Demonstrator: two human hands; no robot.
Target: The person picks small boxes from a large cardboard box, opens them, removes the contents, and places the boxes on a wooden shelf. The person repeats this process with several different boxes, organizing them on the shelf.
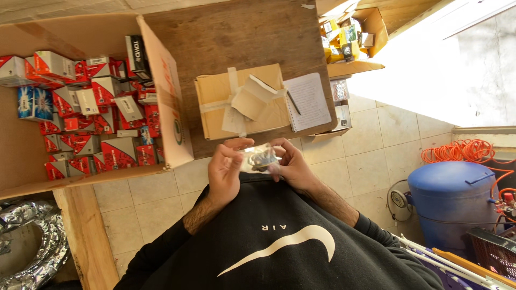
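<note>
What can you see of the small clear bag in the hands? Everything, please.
The small clear bag is a crinkled, glossy pouch of transparent plastic, with dark, metallic-looking small parts bunched inside; what they are is too small to tell. It is held in the air just in front of the person's chest, below the edge of the wooden table. The left hand pinches its left side with thumb and fingers, and the right hand grips its right side. Nothing else touches it.

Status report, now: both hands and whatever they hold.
Left hand and right hand both pinching small clear plastic bag, dark metal part inside. Taped cardboard box just beyond. Nothing between.
</note>
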